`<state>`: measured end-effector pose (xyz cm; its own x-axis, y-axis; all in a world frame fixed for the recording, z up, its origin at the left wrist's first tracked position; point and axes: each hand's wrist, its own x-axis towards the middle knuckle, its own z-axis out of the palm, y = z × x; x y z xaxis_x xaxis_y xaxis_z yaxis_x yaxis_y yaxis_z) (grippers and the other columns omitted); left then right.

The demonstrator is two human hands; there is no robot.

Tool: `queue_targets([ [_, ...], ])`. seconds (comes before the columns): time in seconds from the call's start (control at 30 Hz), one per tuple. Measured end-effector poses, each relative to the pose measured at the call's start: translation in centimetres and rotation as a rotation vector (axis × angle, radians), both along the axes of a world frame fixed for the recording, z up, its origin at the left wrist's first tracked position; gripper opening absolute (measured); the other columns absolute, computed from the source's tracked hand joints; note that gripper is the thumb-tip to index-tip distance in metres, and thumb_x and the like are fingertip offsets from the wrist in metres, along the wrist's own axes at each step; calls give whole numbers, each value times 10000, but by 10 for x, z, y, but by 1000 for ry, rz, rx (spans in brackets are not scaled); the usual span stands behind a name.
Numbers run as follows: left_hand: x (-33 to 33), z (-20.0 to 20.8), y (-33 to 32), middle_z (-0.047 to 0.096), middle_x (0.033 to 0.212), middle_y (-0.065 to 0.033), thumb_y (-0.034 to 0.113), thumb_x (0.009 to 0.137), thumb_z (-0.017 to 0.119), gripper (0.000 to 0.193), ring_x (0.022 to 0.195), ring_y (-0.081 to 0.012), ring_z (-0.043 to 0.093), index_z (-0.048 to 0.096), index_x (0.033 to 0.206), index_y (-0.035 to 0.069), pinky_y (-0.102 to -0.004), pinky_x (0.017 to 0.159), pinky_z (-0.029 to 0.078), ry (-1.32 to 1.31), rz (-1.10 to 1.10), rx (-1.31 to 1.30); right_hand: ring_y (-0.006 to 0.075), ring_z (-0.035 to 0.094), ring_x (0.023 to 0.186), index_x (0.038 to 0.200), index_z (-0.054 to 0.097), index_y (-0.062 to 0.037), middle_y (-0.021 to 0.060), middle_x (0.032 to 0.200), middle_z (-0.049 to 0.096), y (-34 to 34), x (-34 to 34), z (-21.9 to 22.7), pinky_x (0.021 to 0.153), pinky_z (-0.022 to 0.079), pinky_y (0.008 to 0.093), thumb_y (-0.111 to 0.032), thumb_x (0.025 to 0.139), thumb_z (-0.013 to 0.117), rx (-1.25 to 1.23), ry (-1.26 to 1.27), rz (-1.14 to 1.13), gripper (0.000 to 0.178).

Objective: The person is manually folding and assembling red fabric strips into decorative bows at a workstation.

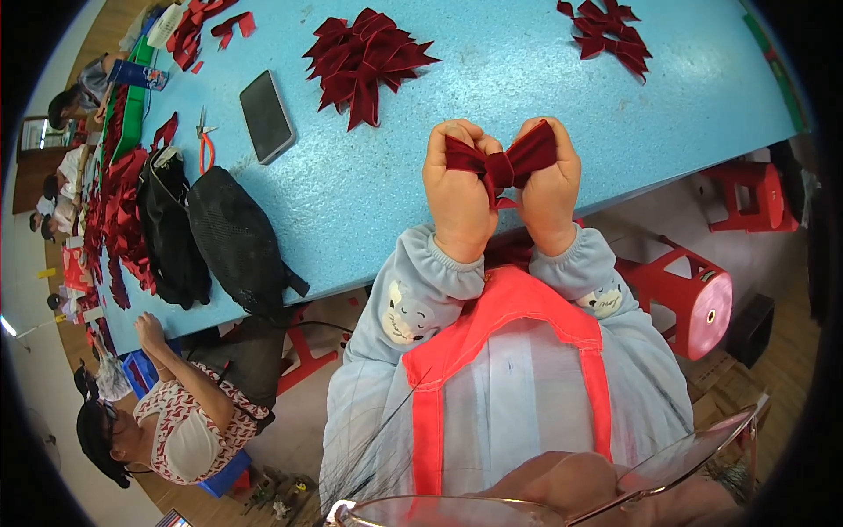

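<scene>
Between my two hands, over the near edge of the blue table (pixel 369 211), is a dark red velvet bow (pixel 500 169) with a knot at its middle. My left hand (pixel 461 198) pinches the bow's left loop, fingers curled behind it. The right loop is gripped by my right hand (pixel 551 193), its fingertips partly hidden by the ribbon. Beyond my hands lies a pile of finished-looking red bows (pixel 369 61). A smaller group of bows (pixel 610 39) rests at the far right.
A phone (pixel 267 117), orange-handled pliers (pixel 205 145) and black bags (pixel 233 228) lie on the left. Red ribbon pieces (pixel 123 211) line the table's left end beside a green tray (pixel 133 119). Another person (pixel 189 422) sits at left. Red stools (pixel 672 290) stand at right.
</scene>
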<state>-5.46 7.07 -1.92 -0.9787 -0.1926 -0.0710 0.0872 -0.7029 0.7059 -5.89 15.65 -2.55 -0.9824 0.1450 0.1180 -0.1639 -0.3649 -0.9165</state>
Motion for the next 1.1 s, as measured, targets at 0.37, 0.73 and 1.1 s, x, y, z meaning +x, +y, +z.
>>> queue_targets([
  [0.37,1,7,-14,508,901,-69,18,871,439,94,735,-115,498,465,961,15,-227,603,424,-171,-179,-140,49,478,666,893,518,-25,-1,766,528,13,-12,2,561,397,187,32,839,377,296,96,-25,162],
  [0.73,24,-2,-47,541,1087,-115,78,888,497,290,992,-184,549,417,1161,23,-327,808,471,-124,-268,-200,77,559,723,948,523,-27,44,790,596,16,-19,-6,621,453,211,62,807,405,376,260,-218,205],
  [1.1,13,14,-50,618,868,-65,53,836,602,108,795,-114,594,586,918,-16,-223,661,467,126,68,-704,96,540,838,1108,517,-26,57,964,579,31,-17,23,749,451,228,-29,849,455,-39,119,344,266],
])
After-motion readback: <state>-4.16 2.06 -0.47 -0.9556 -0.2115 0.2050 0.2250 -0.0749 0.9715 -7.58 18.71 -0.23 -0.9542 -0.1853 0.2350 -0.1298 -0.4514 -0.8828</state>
